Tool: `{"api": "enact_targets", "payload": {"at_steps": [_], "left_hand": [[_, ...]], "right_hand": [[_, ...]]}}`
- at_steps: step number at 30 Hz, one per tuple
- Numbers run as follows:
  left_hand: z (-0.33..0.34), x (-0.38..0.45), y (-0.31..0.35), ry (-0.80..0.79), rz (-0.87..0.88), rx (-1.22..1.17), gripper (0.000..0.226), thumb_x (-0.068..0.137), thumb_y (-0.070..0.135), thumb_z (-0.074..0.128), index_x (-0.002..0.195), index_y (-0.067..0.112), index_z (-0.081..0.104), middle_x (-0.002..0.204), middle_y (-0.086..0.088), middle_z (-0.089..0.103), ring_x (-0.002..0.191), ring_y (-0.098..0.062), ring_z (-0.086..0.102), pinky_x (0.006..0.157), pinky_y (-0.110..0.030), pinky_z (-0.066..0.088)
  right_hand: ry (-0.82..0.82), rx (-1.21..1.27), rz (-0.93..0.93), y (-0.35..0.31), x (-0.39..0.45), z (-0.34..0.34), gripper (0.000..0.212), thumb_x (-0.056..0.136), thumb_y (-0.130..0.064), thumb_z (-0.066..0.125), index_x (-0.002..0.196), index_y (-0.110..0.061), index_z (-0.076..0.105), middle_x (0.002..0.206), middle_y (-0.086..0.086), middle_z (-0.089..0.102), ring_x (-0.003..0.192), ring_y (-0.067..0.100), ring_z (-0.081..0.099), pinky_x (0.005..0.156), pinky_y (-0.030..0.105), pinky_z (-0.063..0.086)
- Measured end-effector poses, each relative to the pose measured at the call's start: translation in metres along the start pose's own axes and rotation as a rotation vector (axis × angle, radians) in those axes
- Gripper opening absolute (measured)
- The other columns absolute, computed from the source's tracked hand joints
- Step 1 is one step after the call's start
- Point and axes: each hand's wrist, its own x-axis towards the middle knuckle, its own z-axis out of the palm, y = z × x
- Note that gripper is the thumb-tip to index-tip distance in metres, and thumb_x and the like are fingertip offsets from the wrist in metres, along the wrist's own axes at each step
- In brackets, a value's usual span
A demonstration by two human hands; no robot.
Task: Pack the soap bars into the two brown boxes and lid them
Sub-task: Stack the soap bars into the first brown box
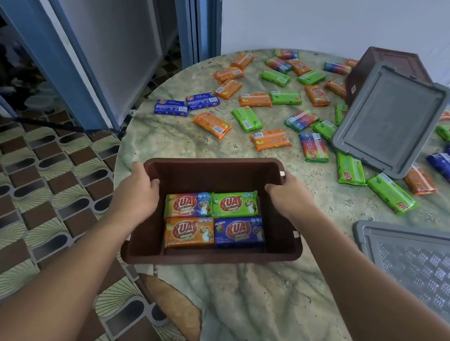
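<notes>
Meanwhile, both hands, left point(140, 189) and right point(285, 196), clamp the box point(281, 231) rim, four bars point(213, 219) between the grips. Overhanging the surface point(260, 299) edge under the left grip, it could tip floorward.

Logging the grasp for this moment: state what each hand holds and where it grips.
Both hold the near brown box: the left hand grips its left rim, the right hand its right rim, fingers curled over the edge.
</notes>
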Motion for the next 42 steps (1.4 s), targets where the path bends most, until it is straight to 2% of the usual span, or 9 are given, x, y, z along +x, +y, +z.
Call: {"api": "enact_targets", "payload": {"at_steps": [5, 10, 14, 25, 31, 34, 37, 39, 42], "left_hand": [[-0.004, 0.032, -0.004, -0.007, 0.042, 0.019, 0.026, 0.104, 0.023, 0.051, 0.121, 0.006, 0.04, 0.085, -0.007, 0.052, 0.079, -0.032, 0.056, 0.068, -0.041, 0.043], [-0.012, 0.085, -0.01, -0.032, 0.091, 0.03, 0.03, 0.104, 0.023, 0.051, 0.126, 0.007, 0.04, 0.102, -0.015, 0.058, 0.086, -0.035, 0.059, 0.067, -0.039, 0.039], [-0.021, 0.137, -0.019, -0.063, 0.153, 0.09, 0.026, 0.105, 0.025, 0.049, 0.12, 0.005, 0.04, 0.104, -0.021, 0.064, 0.091, -0.041, 0.063, 0.067, -0.04, 0.039], [-0.034, 0.232, -0.015, -0.126, 0.328, 0.069, 0.021, 0.103, 0.021, 0.05, 0.103, 0.011, 0.032, 0.115, -0.03, 0.062, 0.103, -0.05, 0.061, 0.071, -0.041, 0.035], [-0.02, 0.242, -0.019, -0.07, 0.38, 0.098, 0.03, 0.102, 0.019, 0.054, 0.122, 0.0, 0.041, 0.12, -0.029, 0.06, 0.105, -0.049, 0.062, 0.07, -0.044, 0.04], [-0.018, 0.242, -0.02, -0.008, 0.474, 0.14, 0.058, 0.096, 0.015, 0.063, 0.143, 0.0, 0.033, 0.132, -0.031, 0.047, 0.118, -0.046, 0.053, 0.084, -0.048, 0.047], [-0.021, 0.236, -0.018, 0.125, 0.619, 0.323, 0.079, 0.088, 0.021, 0.071, 0.15, 0.002, 0.026, 0.13, -0.031, 0.044, 0.115, -0.047, 0.047, 0.089, -0.054, 0.046], [-0.025, 0.228, -0.018, 0.217, 0.764, 0.411, 0.069, 0.089, 0.028, 0.064, 0.147, 0.005, 0.035, 0.129, -0.027, 0.047, 0.114, -0.043, 0.047, 0.094, -0.054, 0.042], [-0.032, 0.218, -0.007, 0.285, 0.897, 0.278, 0.04, 0.094, 0.035, 0.051, 0.123, 0.01, 0.06, 0.118, -0.017, 0.056, 0.105, -0.036, 0.049, 0.089, -0.05, 0.043]], "right_hand": [[0.048, 0.013, 0.026, -0.011, 0.01, 0.013, 0.033, 0.098, -0.03, 0.06, 0.13, -0.024, 0.061, 0.114, 0.001, 0.071, 0.103, 0.025, 0.066, 0.09, 0.042, 0.056], [0.08, 0.046, 0.056, -0.04, 0.029, 0.031, 0.035, 0.1, -0.027, 0.058, 0.135, -0.022, 0.059, 0.113, 0.0, 0.068, 0.098, 0.022, 0.064, 0.064, 0.032, 0.049], [0.128, 0.066, 0.112, -0.071, 0.044, 0.051, 0.041, 0.098, -0.028, 0.059, 0.139, -0.022, 0.057, 0.119, 0.003, 0.069, 0.105, 0.025, 0.065, 0.081, 0.036, 0.053], [0.287, 0.058, 0.225, -0.119, 0.065, 0.086, 0.032, 0.094, -0.027, 0.059, 0.125, -0.02, 0.063, 0.111, 0.009, 0.068, 0.106, 0.034, 0.062, 0.085, 0.035, 0.046], [0.299, 0.029, 0.241, -0.12, 0.063, 0.09, 0.029, 0.095, -0.023, 0.057, 0.123, -0.018, 0.06, 0.1, 0.002, 0.061, 0.102, 0.031, 0.063, 0.083, 0.034, 0.047], [0.307, 0.053, 0.231, -0.119, 0.065, 0.09, 0.031, 0.095, -0.024, 0.057, 0.126, -0.018, 0.055, 0.108, 0.005, 0.066, 0.104, 0.031, 0.064, 0.088, 0.041, 0.053], [0.364, -0.044, 0.182, -0.118, 0.061, 0.092, 0.054, 0.097, -0.033, 0.061, 0.143, -0.016, 0.04, 0.131, 0.014, 0.055, 0.118, 0.036, 0.055, 0.096, 0.047, 0.05], [0.483, -0.286, 0.085, -0.122, 0.053, 0.094, 0.067, 0.096, -0.044, 0.062, 0.15, -0.016, 0.034, 0.143, 0.018, 0.04, 0.131, 0.04, 0.04, 0.106, 0.049, 0.038], [0.604, -0.415, -0.21, -0.139, 0.043, 0.096, 0.056, 0.097, -0.048, 0.058, 0.144, -0.021, 0.045, 0.136, 0.013, 0.04, 0.124, 0.035, 0.038, 0.105, 0.045, 0.034]]}}
